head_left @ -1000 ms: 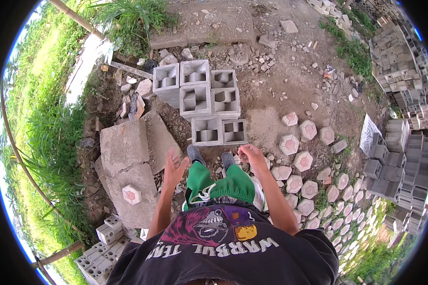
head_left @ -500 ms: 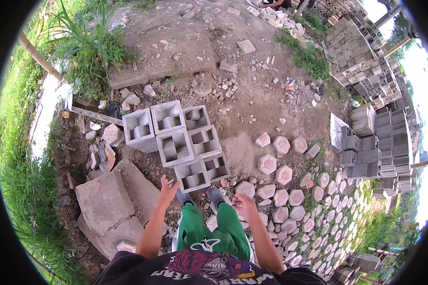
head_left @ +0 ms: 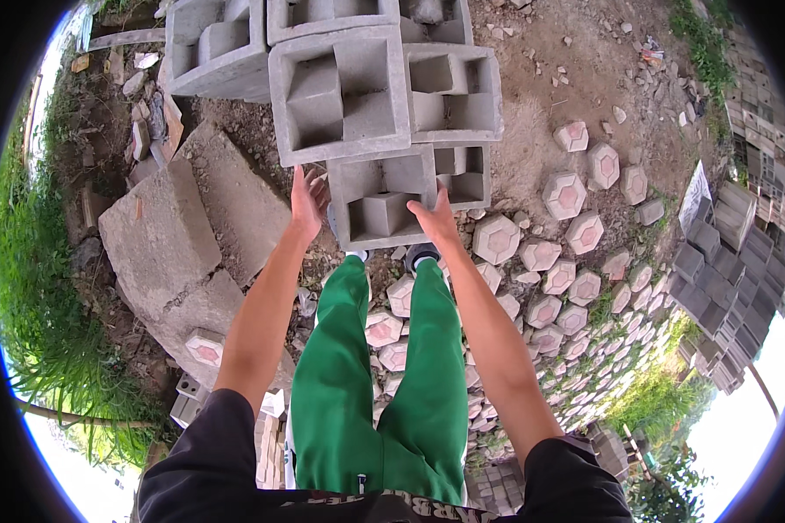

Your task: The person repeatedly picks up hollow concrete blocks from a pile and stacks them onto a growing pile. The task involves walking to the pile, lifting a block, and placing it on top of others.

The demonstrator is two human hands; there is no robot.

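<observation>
A grey hollow concrete block [head_left: 384,213] stands nearest my feet, its cavities facing up. My right hand [head_left: 436,216] grips the block's right wall, thumb over the rim and fingers along the outer side. Beside the left wall is my left hand [head_left: 308,200], its fingers apart and stretched forward; whether they touch the block I cannot tell. Close beyond stands a taller-looking block [head_left: 344,96], with another block [head_left: 453,91] to its right. A further block [head_left: 464,174] sits partly hidden right of the gripped one.
More hollow blocks [head_left: 222,44] extend the cluster at the far left. Broken concrete slabs [head_left: 161,253] lie to my left. Hexagonal pavers [head_left: 565,195] cover the ground at right, with stacked grey blocks [head_left: 715,270] beyond them.
I have bent closer to the blocks, which now appear larger. Both hands have reached forward to the nearest block, and the right hand has taken hold of its right wall.
</observation>
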